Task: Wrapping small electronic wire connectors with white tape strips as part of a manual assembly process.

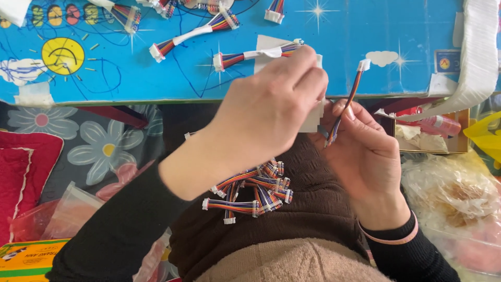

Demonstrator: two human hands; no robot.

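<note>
Wrapping work is going on in the head view: the right hand (365, 151) is pinching a short rainbow-striped ribbon cable (345, 104) between thumb and fingers (348, 112), holding it upright just off the worktop's near edge, its white connector (364, 65) pointing up. The left hand (271, 104) is crossing over in front, its fingers clenched on a white slip of paper or tape (312, 121) that is touching the cable's lower part; how the tips are gripping it is hidden behind the knuckles. By my reading, the white band is just going onto this cable, and finishing it is going to call for the slip being drawn snugly round the wires while the right hand is keeping them steady.

A loose heap of unbanded cables (255, 193) is lying in the person's lap on brown knit. Cables already carrying a white band (255, 54) are lying scattered on the blue worktop (365, 31), which is printed with a sun, stars and clouds. A long white strip (477, 57) is hanging over the worktop's right end. Below, a floral cloth (104, 146) is showing at left, and clear plastic bags (454, 193) are sitting at right.
</note>
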